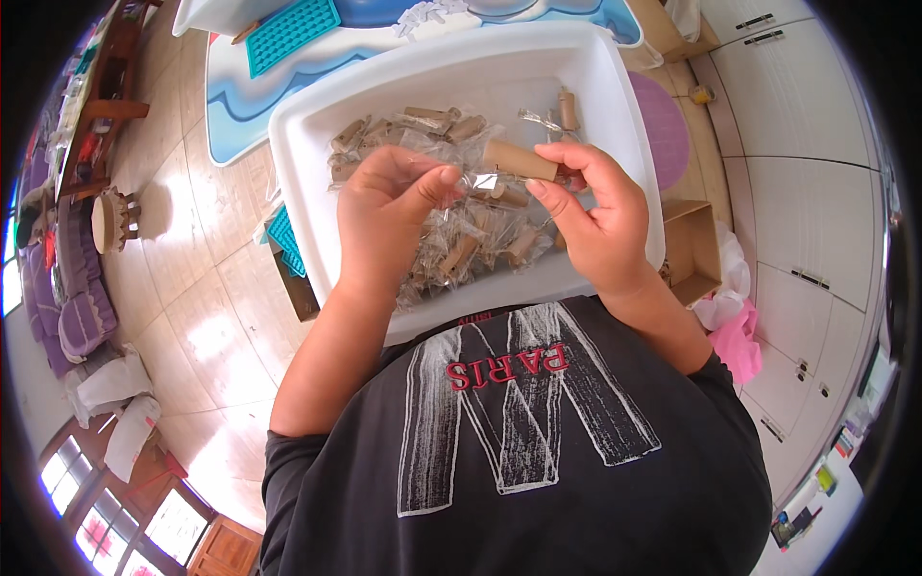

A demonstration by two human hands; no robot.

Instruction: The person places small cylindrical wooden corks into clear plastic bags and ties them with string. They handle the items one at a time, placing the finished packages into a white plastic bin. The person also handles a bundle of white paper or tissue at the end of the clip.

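Observation:
In front of me, above a white plastic tub [639, 182], I hold a short brown cardboard-like tube [517, 160]. My right hand [607, 216] grips its right end between thumb and fingers. Clear plastic wrap [480, 180] hangs at the tube's left end, and my left hand [376, 211] pinches it between thumb and forefinger. Below my hands, several similar brown tubes in clear wrap [461, 252] lie heaped in the tub. One more wrapped tube [568, 110] leans near the tub's far right side.
Beyond the tub is a blue and white wavy-edged table [235, 110] with a teal moulded tray [291, 34]. A cardboard box [693, 252] stands right of the tub, near a pink bag [738, 344]. White cabinets [797, 202] line the right. A round stool [115, 221] stands on the left.

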